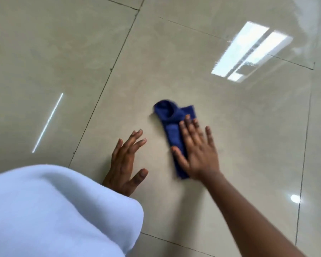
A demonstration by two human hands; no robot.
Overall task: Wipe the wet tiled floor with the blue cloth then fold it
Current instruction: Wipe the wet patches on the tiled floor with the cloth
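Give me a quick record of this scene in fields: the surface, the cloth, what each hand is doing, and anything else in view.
surface: glossy beige tiled floor with dark grout lines, reflecting ceiling lights
cloth: dark blue fabric cloth, a narrow strip lying on the floor, far end bunched and curled
right hand: flat, fingers spread, pressing on the near part of the cloth
left hand: open, palm down on the bare tile, left of the cloth, not touching it
other: pale blue garment covering the lower left corner
image quality: motion blur on cloth and right hand

Indoor room, type indeterminate: glossy beige tiled floor [193, 62] with dark grout lines, mirroring a rectangular ceiling light reflection [248, 52].
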